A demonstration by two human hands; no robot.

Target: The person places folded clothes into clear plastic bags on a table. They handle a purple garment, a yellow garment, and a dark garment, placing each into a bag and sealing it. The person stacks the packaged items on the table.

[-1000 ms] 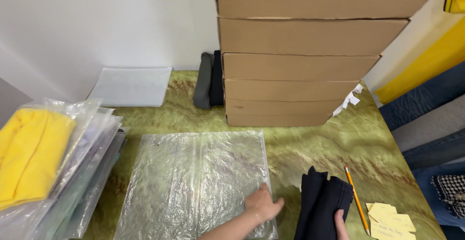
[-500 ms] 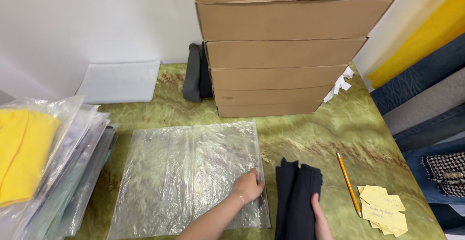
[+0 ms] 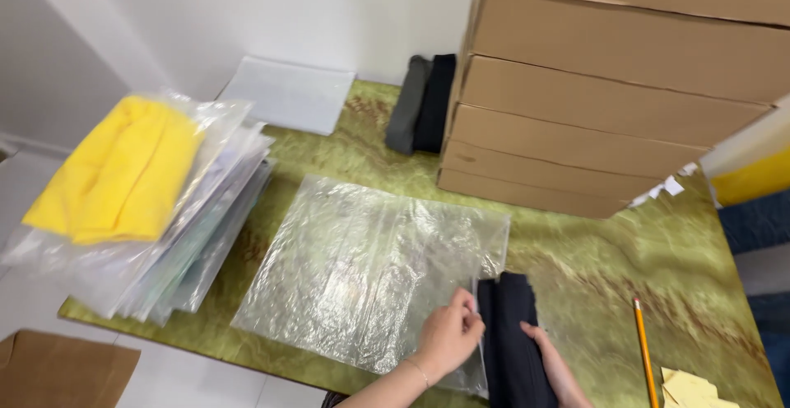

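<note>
Clear plastic bag [image 3: 362, 276] edge pinched by left hand [image 3: 448, 336]; right hand [image 3: 553, 363] grips folded black garment [image 3: 512, 338].

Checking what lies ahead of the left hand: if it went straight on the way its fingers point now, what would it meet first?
The left hand points up and right at the clear plastic bag's edge; beyond that, probably the cardboard boxes, though depth is unclear.
</note>
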